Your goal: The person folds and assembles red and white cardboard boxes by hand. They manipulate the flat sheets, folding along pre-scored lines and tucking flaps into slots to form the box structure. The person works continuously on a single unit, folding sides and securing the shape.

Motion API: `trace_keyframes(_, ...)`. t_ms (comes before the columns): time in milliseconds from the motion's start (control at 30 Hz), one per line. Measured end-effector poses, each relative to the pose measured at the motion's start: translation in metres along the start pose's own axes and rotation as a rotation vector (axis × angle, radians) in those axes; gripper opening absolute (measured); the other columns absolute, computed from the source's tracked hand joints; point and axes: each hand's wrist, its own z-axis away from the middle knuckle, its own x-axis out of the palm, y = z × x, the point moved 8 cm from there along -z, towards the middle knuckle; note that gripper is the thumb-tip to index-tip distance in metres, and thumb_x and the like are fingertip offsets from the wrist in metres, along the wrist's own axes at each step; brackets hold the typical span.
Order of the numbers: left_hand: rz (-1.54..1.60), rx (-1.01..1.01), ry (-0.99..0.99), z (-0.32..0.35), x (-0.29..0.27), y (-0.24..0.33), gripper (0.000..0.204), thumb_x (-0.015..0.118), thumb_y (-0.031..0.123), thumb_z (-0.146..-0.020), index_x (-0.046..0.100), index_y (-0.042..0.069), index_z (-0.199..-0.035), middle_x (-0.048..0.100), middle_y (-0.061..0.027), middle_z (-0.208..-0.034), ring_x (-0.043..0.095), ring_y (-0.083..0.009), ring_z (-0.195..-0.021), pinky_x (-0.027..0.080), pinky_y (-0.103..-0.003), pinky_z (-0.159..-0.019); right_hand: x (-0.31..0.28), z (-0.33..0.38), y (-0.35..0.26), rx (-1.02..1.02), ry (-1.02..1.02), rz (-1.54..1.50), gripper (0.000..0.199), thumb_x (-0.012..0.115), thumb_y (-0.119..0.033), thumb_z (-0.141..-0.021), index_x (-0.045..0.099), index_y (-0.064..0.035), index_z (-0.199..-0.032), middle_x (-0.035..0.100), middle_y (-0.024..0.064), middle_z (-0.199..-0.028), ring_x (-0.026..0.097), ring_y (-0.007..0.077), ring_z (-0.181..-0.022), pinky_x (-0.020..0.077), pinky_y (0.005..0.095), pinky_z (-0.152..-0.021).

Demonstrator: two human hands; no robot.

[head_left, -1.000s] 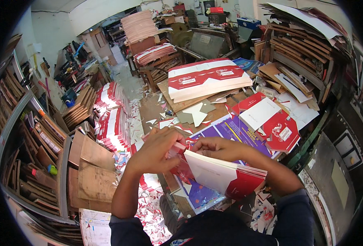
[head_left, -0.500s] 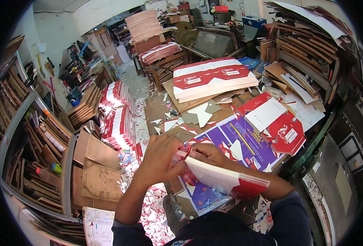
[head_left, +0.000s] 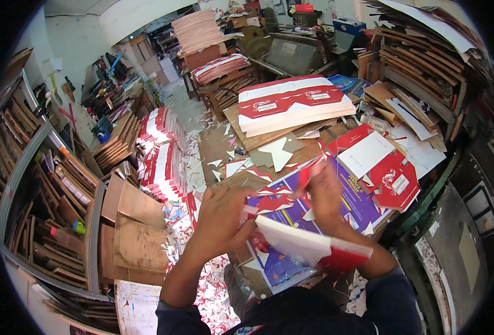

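Observation:
My left hand (head_left: 222, 215) is closed on the left end of a thick stack of red-and-white printed card blanks (head_left: 297, 243), tilted above the table. My right hand (head_left: 324, 192) is away from the stack, smeared by motion, with a blurred red card scrap (head_left: 312, 172) at its fingers. Under both hands lies a purple printed sheet (head_left: 344, 187), partly hidden by the stack and strewn with red and white triangular offcuts (head_left: 275, 204).
Beyond my hands stands a large stack of red-and-white printed sheets (head_left: 294, 100). More cut blanks (head_left: 392, 178) lie at the right. Offcuts (head_left: 216, 290) cover the floor, beside tall sheet piles (head_left: 160, 162). Shelves of boards (head_left: 62, 223) stand at the left, machinery (head_left: 442, 268) at the right.
My right hand has left the stack and moved up and right with a red scrap. My left hand keeps its hold on the stack, in nearly the same place.

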Motion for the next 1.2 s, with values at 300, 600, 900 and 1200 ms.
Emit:
trace_keyframes(300, -0.216, 0.026, 0.206, -0.028, 0.02, 0.001, 0.027, 0.071, 0.021, -0.07, 0.063, 0.013, -0.095, 0.06, -0.0065, -0.087, 0.058, -0.0275, -0.085, 0.037, -0.042, -0.076, -0.148, 0.003, -0.222, -0.726, 0.481, -0.014, 0.023, 0.059, -0.024, -0.102, 0.067, -0.0035, -0.109, 0.066, 0.001, -0.087, 0.054, 0.0072, -0.067, 0.044, 0.023, -0.063)
trace_keyframes(600, -0.32, 0.054, 0.323, -0.026, 0.049, -0.026, 0.023, 0.068, 0.018, -0.07, 0.064, 0.011, -0.091, 0.062, -0.0073, -0.086, 0.058, -0.0273, -0.082, 0.038, -0.042, -0.075, 0.035, 0.037, -0.207, -0.32, -0.125, 0.762, 0.06, 0.073, -0.024, -0.086, 0.052, -0.002, -0.138, 0.06, 0.0142, -0.131, 0.053, 0.0257, -0.128, 0.0373, 0.0422, -0.109)
trace_keyframes(900, -0.395, 0.056, 0.388, -0.032, 0.003, -0.014, 0.023, 0.064, 0.011, -0.065, 0.061, 0.01, -0.087, 0.057, -0.0065, -0.079, 0.055, -0.0281, -0.077, 0.035, -0.041, -0.075, -0.082, 0.037, -0.068, 0.093, -0.206, 0.354, 0.053, 0.078, -0.023, -0.088, 0.056, -0.0038, -0.133, 0.067, 0.0087, -0.118, 0.062, 0.0169, -0.11, 0.0454, 0.0351, -0.099)
trace_keyframes(1200, -0.017, -0.021, 0.015, -0.019, -0.011, -0.033, 0.052, 0.073, 0.015, -0.068, 0.059, 0.007, -0.117, 0.061, -0.0137, -0.108, 0.057, -0.0325, -0.105, 0.039, -0.043, -0.093, -0.062, 0.028, -0.018, 0.25, -0.175, 0.239, 0.042, 0.073, -0.021, -0.093, 0.057, -0.003, -0.127, 0.068, 0.0082, -0.116, 0.063, 0.0141, -0.108, 0.0491, 0.0305, -0.093)
